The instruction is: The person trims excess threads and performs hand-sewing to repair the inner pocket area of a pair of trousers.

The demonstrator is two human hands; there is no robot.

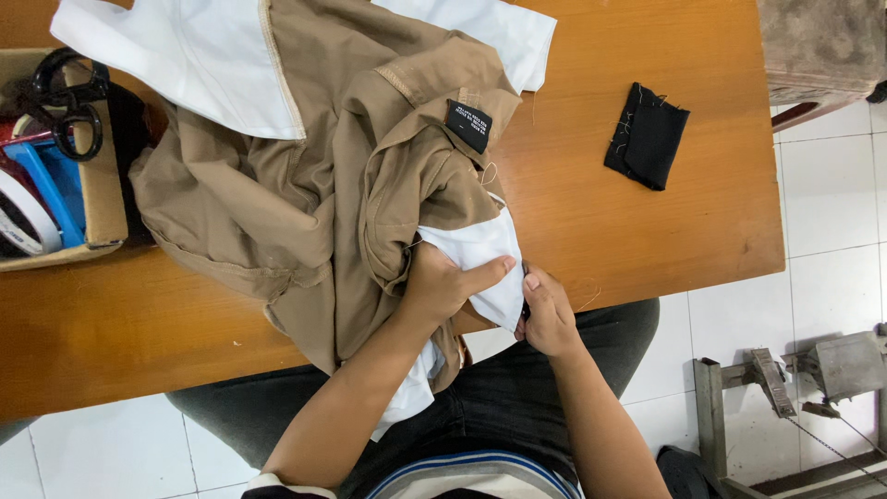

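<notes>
A tan garment point(305, 185) with white lining lies bunched on the wooden table point(628, 212). A black sewn-in label point(468, 125) shows near its collar. My left hand point(442, 285) grips a fold of the tan cloth and white pocket lining point(480, 249) at the table's near edge, thumb stretched across the white. My right hand point(547, 314) pinches the lower edge of that white lining, with something small and dark between the fingers; what it is cannot be told.
A folded black cloth piece point(647, 136) lies at the right of the table. A cardboard box point(100, 194) at the left holds black scissors point(66, 97) and blue items. A metal treadle frame point(795, 379) stands on the tiled floor at lower right.
</notes>
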